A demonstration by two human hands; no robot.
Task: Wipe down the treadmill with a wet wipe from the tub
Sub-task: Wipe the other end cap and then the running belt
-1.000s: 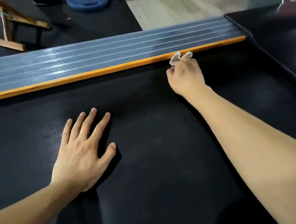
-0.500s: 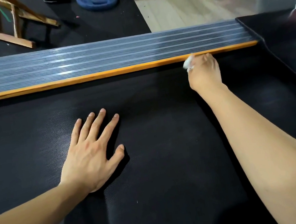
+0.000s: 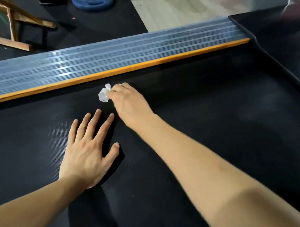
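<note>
Right hand [image 3: 130, 104] gripping crumpled white wet wipe [image 3: 104, 94], pressing it on black textured treadmill belt [image 3: 213, 124] near orange side strip [image 3: 120, 70]. Left hand [image 3: 87, 150] lying flat, fingers spread, bracing. Advice: keep pressure even, overlap strokes.
</note>
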